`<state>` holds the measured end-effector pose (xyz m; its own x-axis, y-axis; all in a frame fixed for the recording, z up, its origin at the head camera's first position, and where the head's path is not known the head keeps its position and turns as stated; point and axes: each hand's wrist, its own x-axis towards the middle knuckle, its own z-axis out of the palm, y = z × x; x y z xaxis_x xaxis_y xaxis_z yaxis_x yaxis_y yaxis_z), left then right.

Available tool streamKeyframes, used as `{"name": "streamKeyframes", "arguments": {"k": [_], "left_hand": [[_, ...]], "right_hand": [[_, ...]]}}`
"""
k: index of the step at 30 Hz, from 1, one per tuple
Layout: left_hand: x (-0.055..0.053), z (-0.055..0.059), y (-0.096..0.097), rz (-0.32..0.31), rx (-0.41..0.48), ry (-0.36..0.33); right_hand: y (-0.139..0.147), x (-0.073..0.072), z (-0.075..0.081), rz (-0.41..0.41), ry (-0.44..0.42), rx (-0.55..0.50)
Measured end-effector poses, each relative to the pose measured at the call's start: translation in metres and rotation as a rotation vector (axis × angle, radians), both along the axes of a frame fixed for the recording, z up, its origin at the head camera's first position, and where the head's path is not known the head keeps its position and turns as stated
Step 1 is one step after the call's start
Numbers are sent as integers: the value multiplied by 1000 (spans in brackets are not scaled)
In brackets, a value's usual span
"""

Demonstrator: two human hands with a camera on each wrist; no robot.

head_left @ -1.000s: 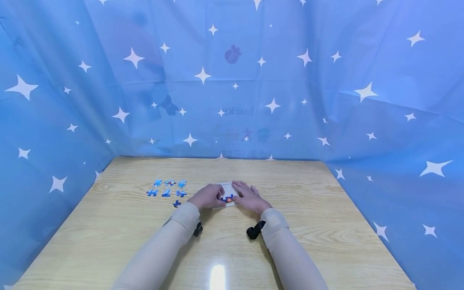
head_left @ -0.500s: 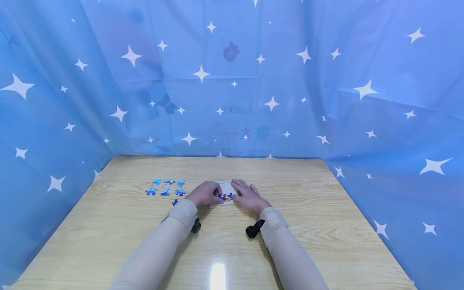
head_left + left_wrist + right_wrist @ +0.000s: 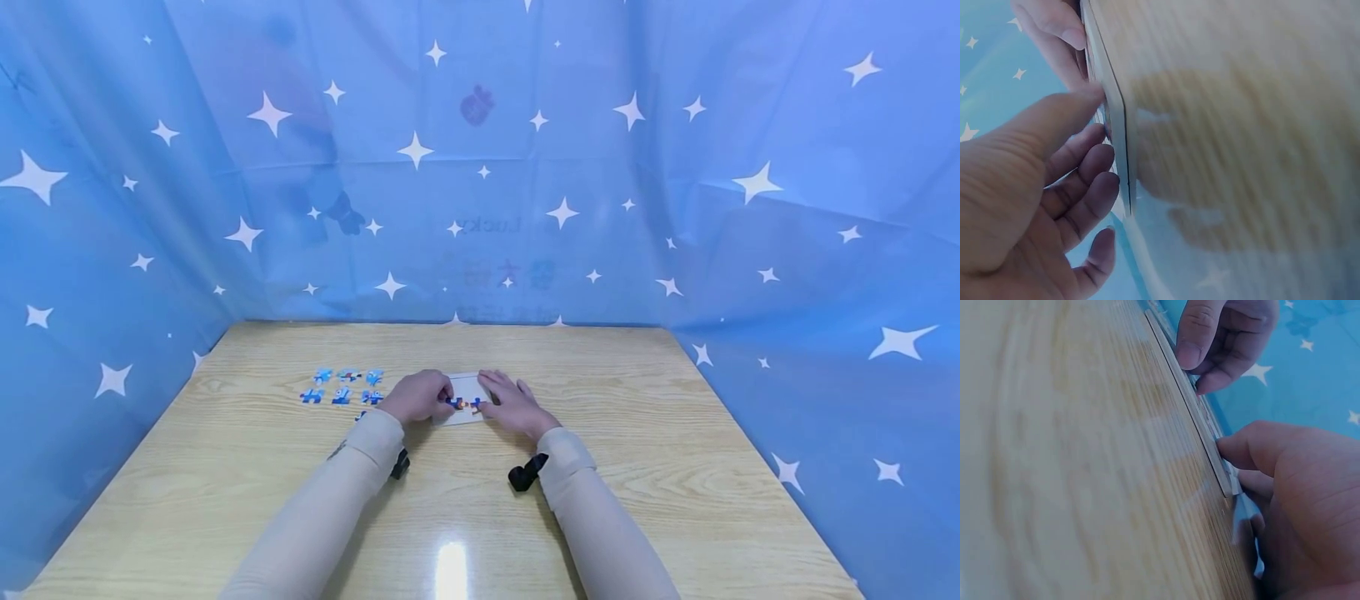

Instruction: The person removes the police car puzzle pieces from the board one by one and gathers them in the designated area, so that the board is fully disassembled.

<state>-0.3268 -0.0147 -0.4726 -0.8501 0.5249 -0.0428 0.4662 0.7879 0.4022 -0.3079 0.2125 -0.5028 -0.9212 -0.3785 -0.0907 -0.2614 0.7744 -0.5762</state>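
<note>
A small white puzzle board (image 3: 467,388) lies on the table between both hands, with blue-and-orange jigsaw pieces on it. My left hand (image 3: 416,397) is over the board's left side, thumb and fingers pinching a jigsaw piece (image 3: 456,404); the fingertips hide part of it. Another blue piece (image 3: 476,403) sits just to the right, beside the right thumb. My right hand (image 3: 516,405) holds the board's right side, thumb on the near part and fingers along the far right edge. In the right wrist view the thumb (image 3: 1232,452) presses at the board's edge (image 3: 1194,419).
Several loose blue jigsaw pieces (image 3: 342,396) lie in rows on the wooden table (image 3: 645,467) to the left; the left hand partly covers the nearest one. A blue star-patterned curtain (image 3: 480,167) surrounds the table's back and sides.
My left hand has shifted slightly left and away from me, the blue-and-orange piece moving left with it, and a gap now shows between the pieces. The right hand has stayed nearly still.
</note>
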Motion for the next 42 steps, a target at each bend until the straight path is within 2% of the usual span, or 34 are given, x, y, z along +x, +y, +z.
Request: {"name": "streamKeyframes", "arguments": {"k": [6, 13, 21, 30, 38, 42], "left_hand": [[-1, 0, 0, 6, -32, 40], [1, 1, -5, -17, 0, 59], [4, 6, -10, -22, 26, 27], [2, 3, -20, -6, 38, 12], [5, 10, -28, 4, 17, 7], [4, 9, -32, -2, 16, 6]], "right_hand": [[0, 0, 0, -2, 3, 4], [1, 0, 1, 0, 12, 12], [1, 0, 1, -2, 13, 11], [0, 2, 1, -1, 12, 11], [1, 2, 2, 3, 12, -8], [1, 2, 2, 6, 11, -7]]}}
